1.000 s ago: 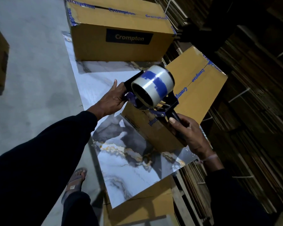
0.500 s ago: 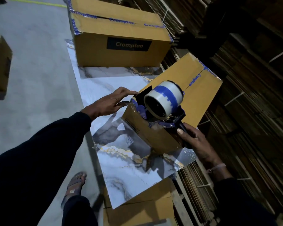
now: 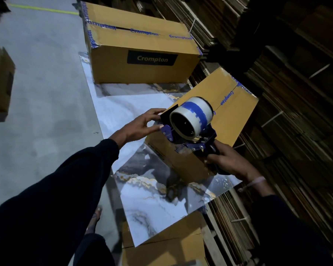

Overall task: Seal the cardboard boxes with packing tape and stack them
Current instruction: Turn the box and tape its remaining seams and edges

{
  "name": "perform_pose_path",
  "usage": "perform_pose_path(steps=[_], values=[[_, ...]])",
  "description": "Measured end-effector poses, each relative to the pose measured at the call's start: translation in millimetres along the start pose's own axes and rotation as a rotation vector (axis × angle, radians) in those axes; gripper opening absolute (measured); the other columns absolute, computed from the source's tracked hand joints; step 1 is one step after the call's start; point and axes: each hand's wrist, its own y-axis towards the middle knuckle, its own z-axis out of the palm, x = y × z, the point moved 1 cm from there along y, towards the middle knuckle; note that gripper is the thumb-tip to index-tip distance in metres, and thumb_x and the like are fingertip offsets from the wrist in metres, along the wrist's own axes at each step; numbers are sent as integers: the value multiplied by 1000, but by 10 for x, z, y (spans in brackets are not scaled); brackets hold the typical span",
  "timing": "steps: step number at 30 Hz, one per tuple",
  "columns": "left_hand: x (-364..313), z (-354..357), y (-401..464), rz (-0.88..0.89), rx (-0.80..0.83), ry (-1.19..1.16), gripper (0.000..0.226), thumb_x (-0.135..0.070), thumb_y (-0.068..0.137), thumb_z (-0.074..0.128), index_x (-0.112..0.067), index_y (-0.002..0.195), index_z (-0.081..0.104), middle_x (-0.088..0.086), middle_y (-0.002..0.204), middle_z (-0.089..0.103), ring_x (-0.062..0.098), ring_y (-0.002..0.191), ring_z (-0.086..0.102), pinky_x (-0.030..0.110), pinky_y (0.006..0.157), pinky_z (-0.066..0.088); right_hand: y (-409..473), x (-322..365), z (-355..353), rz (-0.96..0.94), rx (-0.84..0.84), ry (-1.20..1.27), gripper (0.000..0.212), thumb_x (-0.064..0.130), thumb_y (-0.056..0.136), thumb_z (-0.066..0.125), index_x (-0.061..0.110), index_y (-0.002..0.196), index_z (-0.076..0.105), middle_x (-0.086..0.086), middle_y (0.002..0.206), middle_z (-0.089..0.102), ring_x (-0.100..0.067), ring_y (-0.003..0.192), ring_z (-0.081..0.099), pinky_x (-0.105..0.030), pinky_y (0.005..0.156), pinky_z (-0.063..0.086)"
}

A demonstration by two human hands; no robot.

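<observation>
A tape dispenser (image 3: 188, 131), loaded with a roll of packing tape (image 3: 192, 117) printed in blue, is grasped by its handle in the right hand (image 3: 227, 162), whose fingers are curled round it. The dispenser is held against the near end of a cardboard box (image 3: 229, 112), which lies tilted at the right edge of a marble-patterned board (image 3: 152, 204), with its far end overhanging that edge. The left hand (image 3: 140, 125) is released, its fingers extended and touching the box's near left corner just beside the dispenser's black plate. A second cardboard box (image 3: 142, 54), marked "Crompton" and already taped along its top seam, is set at the far end of the board, well apart from the first. Flattened cardboard stacks (image 3: 296, 112) are ranged along the right.
</observation>
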Motion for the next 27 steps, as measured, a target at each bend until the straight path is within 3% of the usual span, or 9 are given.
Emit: perform_pose_path(steps=[4, 8, 10, 12, 16, 19, 23, 27], values=[[-13, 52, 26, 10, -39, -43, 17, -38, 101, 63, -35, 116, 71, -9, 161, 40, 12, 150, 36, 56, 119, 35, 80, -67, 32, 16, -80, 76, 27, 9, 95, 64, 16, 121, 65, -2, 70, 64, -20, 58, 54, -38, 60, 42], [-14, 118, -4, 5, -78, -109, 38, -45, 99, 65, -15, 121, 73, -12, 159, 43, 13, 147, 41, 57, 117, 38, 68, -138, 140, -10, -130, 71, 11, 12, 101, 61, 6, 110, 65, -5, 64, 53, -22, 53, 46, -37, 55, 36], [-17, 151, -17, 8, -100, -130, 54, -49, 94, 64, -3, 123, 69, -12, 156, 46, 14, 143, 46, 55, 115, 43, 61, -163, 175, -27, -143, 55, 10, 12, 102, 59, 5, 108, 64, 0, 60, 51, -20, 49, 44, -34, 52, 35], [-7, 168, -12, 15, -103, -132, 57, -46, 95, 65, 2, 126, 65, -11, 155, 47, 14, 140, 49, 52, 113, 45, 71, -189, 185, -37, -159, 48, 10, 12, 103, 59, 4, 107, 63, 6, 56, 51, -17, 47, 44, -31, 50, 35], [65, 110, 48, 60, -76, -53, 32, -23, 105, 61, 3, 122, 66, -8, 153, 50, 15, 139, 50, 48, 114, 44, 73, -203, 209, -62, -180, 42, 10, 14, 102, 59, 5, 104, 62, 9, 54, 51, -16, 47, 43, -30, 49, 34], [118, 43, 104, 89, -74, 20, 25, -18, 105, 59, 1, 118, 67, -3, 152, 51, 20, 136, 52, 46, 112, 45, 94, -172, 234, -57, -200, 43, 13, 14, 101, 59, 1, 100, 60, 7, 56, 52, -18, 48, 43, -32, 50, 36], [234, -151, 260, 68, -80, 76, 28, -22, 106, 59, -2, 125, 66, 2, 150, 53, 25, 133, 55, 53, 113, 42, 206, -9, 354, -74, -227, 90, 17, 20, 95, 60, 10, 82, 55, -2, 62, 54, -19, 50, 46, -34, 52, 37], [211, -430, 450, 60, -89, 100, 41, -35, 102, 61, -9, 134, 65, 5, 151, 53, 20, 140, 51, 55, 118, 38, 438, 232, 559, -48, -312, 131, 39, 42, 88, 63, 6, 79, 51, -5, 62, 54, -22, 53, 48, -38, 55, 39]])
